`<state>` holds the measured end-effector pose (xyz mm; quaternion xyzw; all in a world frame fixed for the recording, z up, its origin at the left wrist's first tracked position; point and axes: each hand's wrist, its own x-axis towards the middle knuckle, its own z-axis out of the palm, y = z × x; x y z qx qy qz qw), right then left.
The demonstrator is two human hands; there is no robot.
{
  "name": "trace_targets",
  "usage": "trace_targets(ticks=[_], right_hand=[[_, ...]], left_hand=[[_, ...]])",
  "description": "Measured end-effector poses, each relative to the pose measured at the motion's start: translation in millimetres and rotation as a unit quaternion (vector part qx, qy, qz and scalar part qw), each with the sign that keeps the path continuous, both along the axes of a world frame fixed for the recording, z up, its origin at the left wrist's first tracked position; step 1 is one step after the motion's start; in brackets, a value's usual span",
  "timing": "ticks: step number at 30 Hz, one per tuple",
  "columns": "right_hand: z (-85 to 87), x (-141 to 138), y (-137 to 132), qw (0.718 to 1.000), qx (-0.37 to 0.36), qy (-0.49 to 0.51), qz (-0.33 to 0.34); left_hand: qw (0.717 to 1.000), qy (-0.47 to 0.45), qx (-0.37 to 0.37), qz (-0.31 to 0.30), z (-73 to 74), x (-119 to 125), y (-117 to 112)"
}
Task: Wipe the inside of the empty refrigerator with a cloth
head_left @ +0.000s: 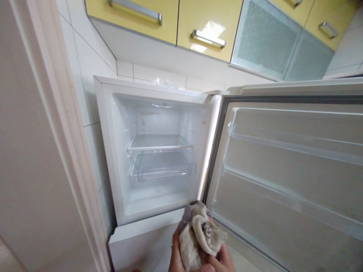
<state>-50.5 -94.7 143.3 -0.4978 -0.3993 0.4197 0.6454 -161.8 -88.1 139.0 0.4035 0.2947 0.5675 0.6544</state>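
A crumpled, greyish-beige cleaning cloth (188,241) with dark stains is bunched up between both hands at the bottom of the head view. My left hand (176,251) wraps its fingers round the left side of the cloth. On the lower right, my right hand (222,260) grips the same cloth, some of its fingers hidden by the folds. Just beyond the hands stands an open fridge (106,151), with a glass shelf (159,141) and a clear plastic drawer front (166,172) inside.
The fridge door (283,170) swings out to the right, with clear door racks (283,142). A white lower door (147,245) is below the compartment. Yellow wall cupboards (210,22) hang above. A pale door frame (62,132) stands close on the left.
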Motion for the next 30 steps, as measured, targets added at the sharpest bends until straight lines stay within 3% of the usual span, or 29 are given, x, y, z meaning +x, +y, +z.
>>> trace_targets(ticks=[4,7,10,14,18,22,27,30], right_hand=[[1.2,6.7,-6.3,0.993,0.03,-0.028,0.108],[-1.1,26.6,-12.7,0.987,0.024,-0.072,0.141],[2.9,54.8,-18.6,0.971,0.027,-0.113,0.209],[18.5,89.0,-23.5,0.943,0.01,-0.194,0.272],[31.6,117.5,-29.7,0.934,-0.012,-0.234,0.271],[38.0,159.6,-40.9,0.927,-0.002,-0.273,0.257],[36.9,242.3,-61.8,0.948,-0.055,-0.277,0.147],[25.3,295.1,-81.3,0.964,-0.092,-0.243,0.055]], left_hand=[[0.997,-0.039,0.003,0.07,30.3,17.7,1.3],[0.996,-0.042,-0.014,0.081,38.7,26.0,1.3],[0.996,-0.004,-0.025,0.089,30.4,33.4,-3.0],[0.977,0.078,-0.088,0.179,7.5,47.9,-10.7],[0.949,0.016,-0.137,0.284,-14.6,56.0,-8.9],[0.933,-0.056,-0.179,0.306,-30.6,38.0,-3.2],[0.919,-0.052,-0.189,0.343,-34.7,-0.6,-4.3],[0.915,-0.041,-0.179,0.36,-36.0,-18.2,-7.5]])
